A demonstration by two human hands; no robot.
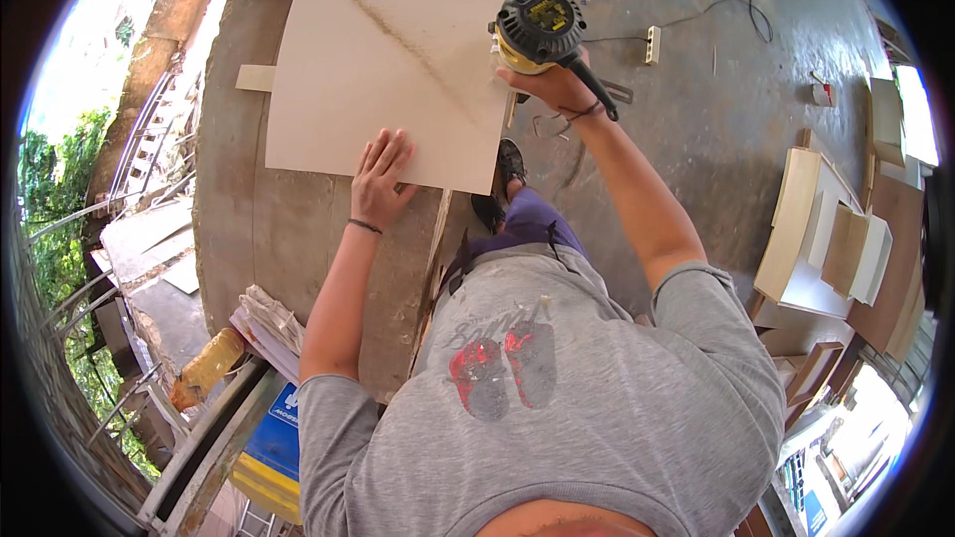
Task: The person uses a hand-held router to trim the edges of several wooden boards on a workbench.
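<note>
Closest to me, my left hand [380, 179] lies spread flat on the pale board's [398, 60] near edge. My right hand [552, 88] wraps the yellow-black router [537, 30] at the board's right edge. Light pressure there could let the board skid on the counter [259, 229].

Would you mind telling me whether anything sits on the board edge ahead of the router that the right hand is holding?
Nothing visible does. The right hand holds the yellow-and-black router at the right edge of the pale board, which runs on bare. The left hand presses flat near the board's near edge, well aside.
</note>
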